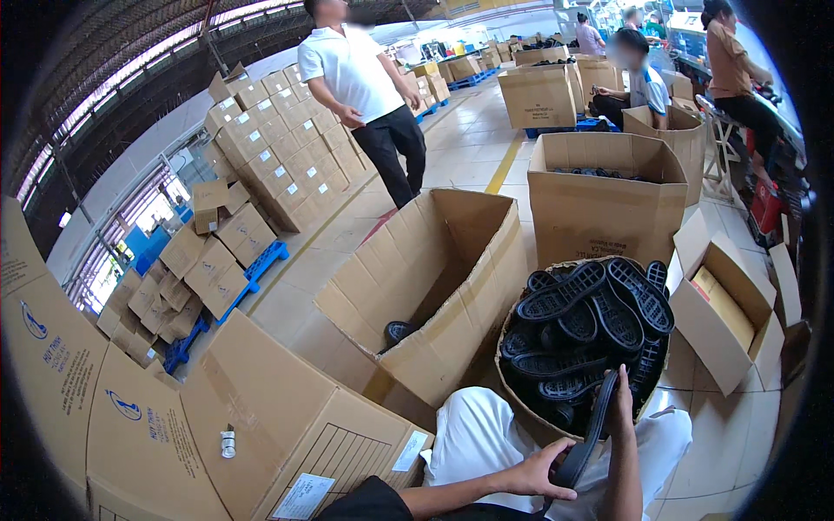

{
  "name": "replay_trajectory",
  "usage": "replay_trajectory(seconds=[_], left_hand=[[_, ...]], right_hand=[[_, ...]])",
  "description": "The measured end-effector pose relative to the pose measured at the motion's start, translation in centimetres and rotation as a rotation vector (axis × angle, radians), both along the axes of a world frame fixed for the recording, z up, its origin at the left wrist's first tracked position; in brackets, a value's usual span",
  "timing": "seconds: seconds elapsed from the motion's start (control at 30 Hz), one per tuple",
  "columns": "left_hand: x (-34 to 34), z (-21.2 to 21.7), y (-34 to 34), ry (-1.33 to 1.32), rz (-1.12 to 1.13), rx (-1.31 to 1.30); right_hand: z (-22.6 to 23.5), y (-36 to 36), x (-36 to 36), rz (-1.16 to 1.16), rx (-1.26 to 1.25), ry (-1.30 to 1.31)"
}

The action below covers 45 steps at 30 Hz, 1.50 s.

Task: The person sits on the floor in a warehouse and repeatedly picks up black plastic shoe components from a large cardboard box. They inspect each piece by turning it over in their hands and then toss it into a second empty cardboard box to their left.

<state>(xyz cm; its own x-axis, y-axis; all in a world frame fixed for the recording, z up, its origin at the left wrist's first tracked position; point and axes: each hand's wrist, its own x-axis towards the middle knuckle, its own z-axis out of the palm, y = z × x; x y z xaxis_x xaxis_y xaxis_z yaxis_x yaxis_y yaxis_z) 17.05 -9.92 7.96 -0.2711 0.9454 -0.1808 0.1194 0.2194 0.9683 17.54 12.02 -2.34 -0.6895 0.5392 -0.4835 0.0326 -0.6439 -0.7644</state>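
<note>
A black shoe sole point(594, 425) is held on edge between my two hands, above my lap. My left hand point(540, 471) is closed around its near, lower end. My right hand point(622, 405) grips the upper end from the right, with fingers partly hidden behind it. Just beyond my hands stands a carton point(501, 349) heaped with black soles point(563, 293), treads showing on many. To its left is a taller open carton point(408, 260), with one dark sole point(398, 331) visible low inside; the rest of its bottom is hidden.
Closed cartons point(261, 408) stand close on my left, a small silvery cylinder point(228, 443) on one. Another open carton point(608, 208) with dark pieces is ahead. A flapped box point(725, 300) lies right. A person point(369, 87) stands in the aisle; others sit farther back.
</note>
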Motion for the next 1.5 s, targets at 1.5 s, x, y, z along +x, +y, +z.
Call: replay_trajectory(seconds=[1.5], left_hand=[[-29.5, 26.8, 25.2, 1.168, 0.646, -0.278]], right_hand=[[6.6, 0.7, 3.4, -0.276, -0.032, 0.269]])
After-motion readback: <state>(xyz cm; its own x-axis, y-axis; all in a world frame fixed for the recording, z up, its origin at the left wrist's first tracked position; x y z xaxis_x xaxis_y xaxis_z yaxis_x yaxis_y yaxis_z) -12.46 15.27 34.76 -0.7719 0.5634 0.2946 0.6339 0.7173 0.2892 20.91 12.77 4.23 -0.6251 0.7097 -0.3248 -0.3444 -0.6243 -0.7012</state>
